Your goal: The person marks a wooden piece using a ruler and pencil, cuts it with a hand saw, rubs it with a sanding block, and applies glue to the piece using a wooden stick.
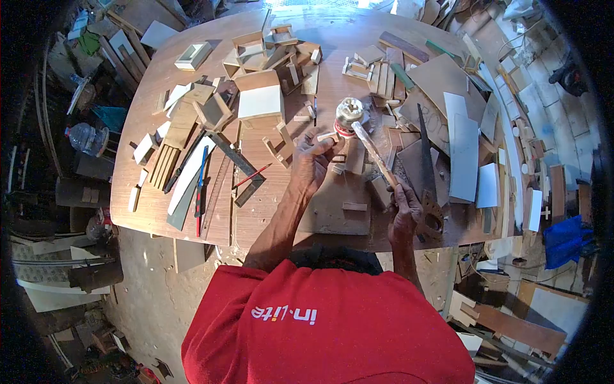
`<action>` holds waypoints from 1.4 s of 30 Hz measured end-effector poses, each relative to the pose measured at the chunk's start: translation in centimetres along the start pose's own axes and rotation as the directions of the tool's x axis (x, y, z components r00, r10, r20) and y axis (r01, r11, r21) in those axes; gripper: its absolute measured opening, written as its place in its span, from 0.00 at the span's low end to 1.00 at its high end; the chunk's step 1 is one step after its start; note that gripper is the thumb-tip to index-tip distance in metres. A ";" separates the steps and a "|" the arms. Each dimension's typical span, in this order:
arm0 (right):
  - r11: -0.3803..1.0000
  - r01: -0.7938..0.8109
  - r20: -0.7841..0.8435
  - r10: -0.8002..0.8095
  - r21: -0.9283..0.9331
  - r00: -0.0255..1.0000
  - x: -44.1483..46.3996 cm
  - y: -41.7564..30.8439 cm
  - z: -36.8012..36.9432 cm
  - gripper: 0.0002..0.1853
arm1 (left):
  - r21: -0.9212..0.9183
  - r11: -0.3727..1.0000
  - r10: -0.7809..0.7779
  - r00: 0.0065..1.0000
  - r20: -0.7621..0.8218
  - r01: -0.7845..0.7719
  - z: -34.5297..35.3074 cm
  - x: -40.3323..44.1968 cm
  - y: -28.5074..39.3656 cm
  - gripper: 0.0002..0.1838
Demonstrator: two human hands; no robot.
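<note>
My left hand (pixel 311 157) pinches a small pale wooden piece (pixel 327 136) beside a glue-smeared container (pixel 350 110) with a red band. In my right hand (pixel 405 208) is a long stick (pixel 378 158), coated whitish along its upper part. The stick's far end is at the container's right side; whether they touch is unclear. Beneath my hands lies a brown board (pixel 326 214) with a small wooden strip (pixel 354 207) on it.
Wooden box pieces (pixel 261 102) stand at the back of the table (pixel 211 221). Rulers, a blue pen and a red pencil (pixel 252 175) lie left. A handsaw (pixel 426 157) and white panels (pixel 464 160) lie right. Scrap wood surrounds the table.
</note>
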State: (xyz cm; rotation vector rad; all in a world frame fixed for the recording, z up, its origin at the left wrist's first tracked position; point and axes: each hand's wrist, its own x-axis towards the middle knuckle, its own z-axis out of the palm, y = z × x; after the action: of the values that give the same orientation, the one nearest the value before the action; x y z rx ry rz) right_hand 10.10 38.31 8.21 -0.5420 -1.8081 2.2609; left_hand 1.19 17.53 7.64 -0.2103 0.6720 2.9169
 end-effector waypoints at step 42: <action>0.996 0.034 0.115 -0.024 -0.082 0.993 -0.3 0.0 1.6 0.14 | 0.353 0.866 0.383 0.923 -0.015 -0.354 0.9 0.0 -0.7 0.32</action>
State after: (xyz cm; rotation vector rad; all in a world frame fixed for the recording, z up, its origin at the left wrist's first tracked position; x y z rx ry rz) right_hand 9.80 36.79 8.58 -0.4052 -1.9592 2.2471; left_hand 1.17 18.56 8.19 -0.1817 1.3617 3.0787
